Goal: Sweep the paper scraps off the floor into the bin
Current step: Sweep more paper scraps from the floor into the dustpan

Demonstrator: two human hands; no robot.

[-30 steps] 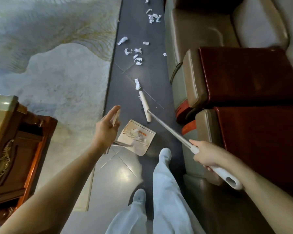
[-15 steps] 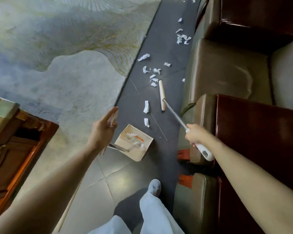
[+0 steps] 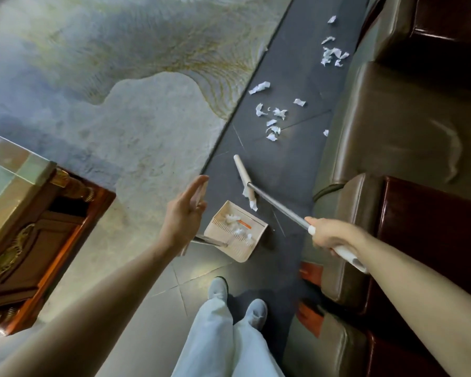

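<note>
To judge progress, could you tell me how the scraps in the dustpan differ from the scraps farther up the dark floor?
The dustpan scraps are few and bunched inside the dustpan; the floor scraps are many and scattered, loose beyond the broom head. Both are white, torn, crumpled paper.

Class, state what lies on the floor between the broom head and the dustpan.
In the head view, white paper scraps lie there on the dark floor, by the near end of the broom head, just short of the dustpan.
</note>
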